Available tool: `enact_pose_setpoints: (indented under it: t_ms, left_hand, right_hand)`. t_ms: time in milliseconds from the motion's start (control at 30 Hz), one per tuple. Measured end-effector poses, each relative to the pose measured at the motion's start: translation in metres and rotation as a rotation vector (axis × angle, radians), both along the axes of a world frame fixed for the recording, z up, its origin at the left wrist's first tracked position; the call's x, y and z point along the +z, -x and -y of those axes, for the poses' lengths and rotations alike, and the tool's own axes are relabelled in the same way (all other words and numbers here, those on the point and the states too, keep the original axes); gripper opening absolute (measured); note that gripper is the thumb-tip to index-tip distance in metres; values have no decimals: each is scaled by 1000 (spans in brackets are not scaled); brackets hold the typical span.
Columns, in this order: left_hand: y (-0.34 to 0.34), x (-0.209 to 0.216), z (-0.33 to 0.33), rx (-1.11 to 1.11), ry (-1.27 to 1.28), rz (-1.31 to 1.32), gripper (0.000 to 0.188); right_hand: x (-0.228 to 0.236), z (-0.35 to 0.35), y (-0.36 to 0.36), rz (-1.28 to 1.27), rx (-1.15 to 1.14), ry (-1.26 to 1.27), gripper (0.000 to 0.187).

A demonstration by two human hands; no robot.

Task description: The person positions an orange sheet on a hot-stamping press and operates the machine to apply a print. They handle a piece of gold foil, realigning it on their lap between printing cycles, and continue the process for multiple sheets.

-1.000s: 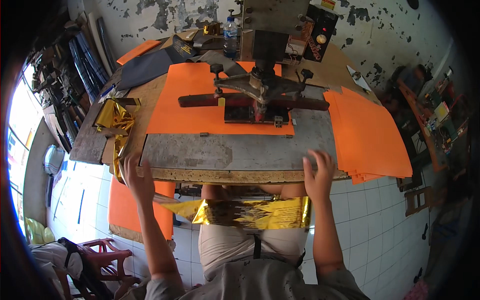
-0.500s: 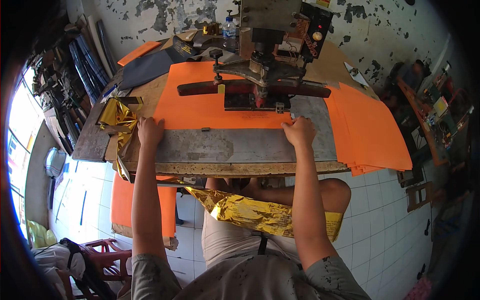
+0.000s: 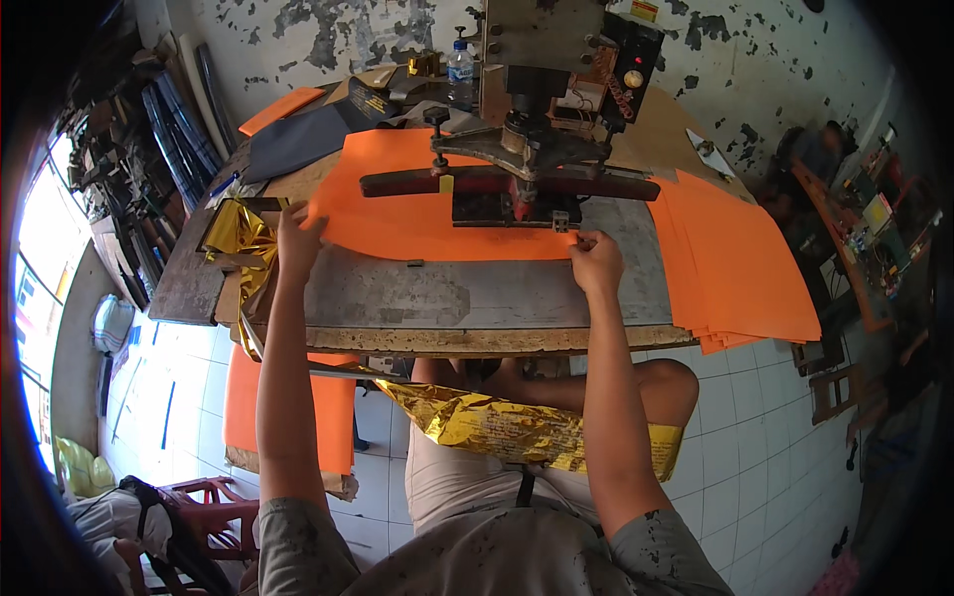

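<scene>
A heavy press (image 3: 537, 149) stands at the back of the tabletop (image 3: 477, 298), its head over an orange sheet (image 3: 397, 214). Right of the press lies a stack of orange sheets (image 3: 745, 268); left of it, crumpled gold foil (image 3: 238, 233). The left hand (image 3: 296, 238) and right hand (image 3: 596, 263) have their fingers closed on the sheet's near edge. The tabletop in front of the press is bare.

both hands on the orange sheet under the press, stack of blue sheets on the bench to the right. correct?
Not quite: the stack of sheets on the right is orange, not blue, as the head view shows. The left hand and right hand do hold the orange sheet under the press.
</scene>
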State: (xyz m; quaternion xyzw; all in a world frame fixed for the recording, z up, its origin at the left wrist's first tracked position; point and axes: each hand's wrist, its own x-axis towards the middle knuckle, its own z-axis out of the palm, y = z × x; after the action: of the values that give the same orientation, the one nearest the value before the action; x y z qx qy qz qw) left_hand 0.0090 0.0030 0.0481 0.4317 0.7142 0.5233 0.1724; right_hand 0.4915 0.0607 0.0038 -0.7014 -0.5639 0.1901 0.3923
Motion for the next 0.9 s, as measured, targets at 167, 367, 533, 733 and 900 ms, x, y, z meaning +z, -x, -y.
enact_pose_setpoints:
  t_ms: [167, 367, 533, 733, 900]
  left_hand:
    - [19, 2, -2, -58, -228, 475, 62]
    - [-21, 4, 125, -101, -173, 319, 60]
    - [-23, -45, 248, -123, -152, 371, 58]
    - [-29, -77, 290, -60, -90, 426, 65]
    - [-23, -87, 296, -36, -39, 407, 67]
  right_hand:
    - [1, 4, -3, -326, 61, -242, 23]
    - [10, 106, -51, -607, 305, -98, 27]
    - [10, 219, -67, -758, 373, 27, 38]
    - [-12, 244, -91, -764, 529, 136, 42]
    - [-1, 239, -90, -743, 552, 236, 50]
